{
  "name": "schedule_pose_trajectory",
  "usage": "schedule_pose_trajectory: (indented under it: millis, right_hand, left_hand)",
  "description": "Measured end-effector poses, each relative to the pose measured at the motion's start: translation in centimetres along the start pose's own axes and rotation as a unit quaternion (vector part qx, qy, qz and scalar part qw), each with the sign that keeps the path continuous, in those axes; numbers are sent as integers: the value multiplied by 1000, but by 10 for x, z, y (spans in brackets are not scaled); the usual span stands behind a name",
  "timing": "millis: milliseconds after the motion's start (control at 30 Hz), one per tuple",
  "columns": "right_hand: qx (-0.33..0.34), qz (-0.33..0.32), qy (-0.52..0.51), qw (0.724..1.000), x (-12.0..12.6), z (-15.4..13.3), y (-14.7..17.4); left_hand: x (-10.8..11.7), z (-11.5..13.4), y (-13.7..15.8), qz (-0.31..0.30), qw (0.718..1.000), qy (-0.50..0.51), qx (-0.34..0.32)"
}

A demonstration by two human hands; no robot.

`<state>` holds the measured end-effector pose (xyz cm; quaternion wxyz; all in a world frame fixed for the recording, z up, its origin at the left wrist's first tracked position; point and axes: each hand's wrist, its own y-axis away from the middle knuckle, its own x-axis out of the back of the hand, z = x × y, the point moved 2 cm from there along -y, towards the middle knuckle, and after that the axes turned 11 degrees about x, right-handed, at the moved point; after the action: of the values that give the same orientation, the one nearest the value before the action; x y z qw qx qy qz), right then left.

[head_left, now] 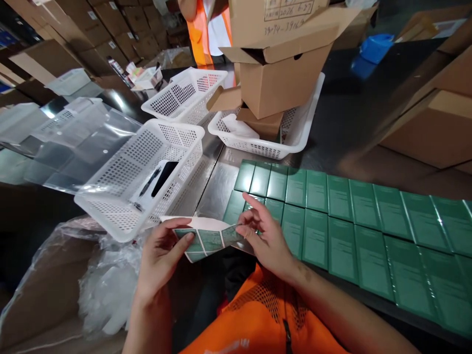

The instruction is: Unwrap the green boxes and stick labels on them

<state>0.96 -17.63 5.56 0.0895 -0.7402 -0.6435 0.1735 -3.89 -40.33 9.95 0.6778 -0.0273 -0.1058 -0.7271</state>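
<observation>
Between my hands is a sheet of green labels with white lines dividing it and a pale backing. My left hand grips its left end, thumb on the front and fingers behind. At the right end, my right hand pinches a corner that bends up, thumb against the fingers, its index finger stretched out. Just beyond and to the right, green shiny boxes lie flat in two rows on the dark table. My right hand partly covers the nearest ones at the left of the rows.
A white perforated basket holding a black phone and a pen stands at left. More baskets lie behind, one bearing open cardboard boxes. A plastic-lined carton sits lower left. A person in an orange vest stands opposite.
</observation>
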Motion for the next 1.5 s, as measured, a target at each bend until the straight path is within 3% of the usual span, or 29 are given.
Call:
schedule_pose_trajectory:
  millis: [133, 233, 400, 500, 600, 667, 767, 833, 900, 967, 1067, 1133, 1267, 1367, 1500]
  right_hand:
    - [51, -78, 129, 987, 0, -1, 3]
    - [44, -124, 174, 976, 1, -2, 5]
    - [46, -134, 194, 971, 4, -6, 5]
    - [157, -153, 286, 933, 3, -8, 9]
    - [294, -187, 367, 862, -4, -16, 20]
    - [325, -225, 352, 848, -8, -25, 29]
    - [250, -277, 195, 907, -4, -45, 32]
    - [207, -279, 101, 932, 3, -58, 21]
    - [169, -238, 91, 952, 14, -63, 1]
    - [62, -164, 138, 975, 27, -55, -23]
    - [-132, -137, 155, 969, 37, -26, -54]
    - [-191, -147, 118, 963, 39, -6, -67]
    - [-249, -171, 76, 950, 35, 20, -79]
    - [-273, -177, 73, 943, 31, 29, -79]
    - [-223, -153, 162, 949, 32, 36, -78]
  left_hand:
    - [-2, 0, -1, 19, 1000, -6, -12]
    - [-3, 0, -1, 20, 1000, -1, -13]
    - [-4, -7, -5, 18, 999, -7, 29]
    - [-7, -17, -12, -14, 995, 4, 97]
    - [-3, -29, -24, 15, 992, -8, 127]
    - [4, -39, -32, 42, 989, -18, 138]
    - [18, -53, -39, 59, 988, -46, 134]
    - [24, -59, -40, 61, 988, -65, 125]
    - [23, -64, -37, 52, 989, -65, 124]
    - [14, -66, -32, 24, 990, -58, 127]
    - [-4, -67, -25, -73, 986, -66, 132]
    - [-15, -65, -22, -150, 977, -90, 124]
    - [-30, -56, -25, -261, 947, -160, 94]
    - [-40, -53, -31, -271, 935, -210, 87]
    - [-51, -55, -38, -258, 927, -260, 83]
